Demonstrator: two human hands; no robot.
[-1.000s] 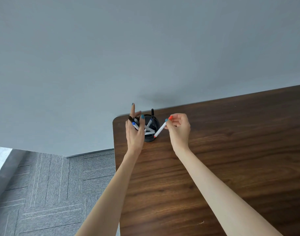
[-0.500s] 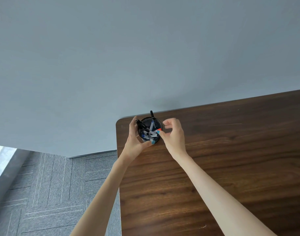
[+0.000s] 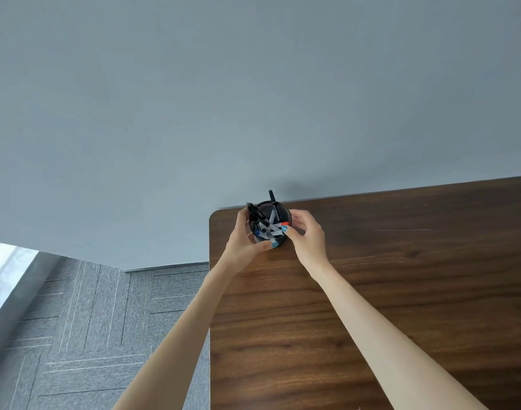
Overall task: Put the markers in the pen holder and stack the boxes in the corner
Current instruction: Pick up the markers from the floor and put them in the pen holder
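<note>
A black mesh pen holder (image 3: 284,212) stands at the far left corner of the wooden table (image 3: 386,291). Several markers (image 3: 270,224) lean inside it, with black, blue and red caps; one black marker sticks up at the back. My left hand (image 3: 242,241) grips the holder from the left, thumb across its front. My right hand (image 3: 308,239) is at the holder's right rim, its fingers curled and its thumb touching the red-capped marker (image 3: 284,224). No boxes are in view.
A plain grey wall (image 3: 253,99) rises right behind the table's far edge. Grey carpet tiles (image 3: 90,335) cover the floor to the left of the table, with a bright window strip (image 3: 5,267) at the far left.
The red-capped marker went from my right hand's raised grip down into the holder. My left hand dropped its markers in and wrapped round the holder. The camera shifted slightly.
</note>
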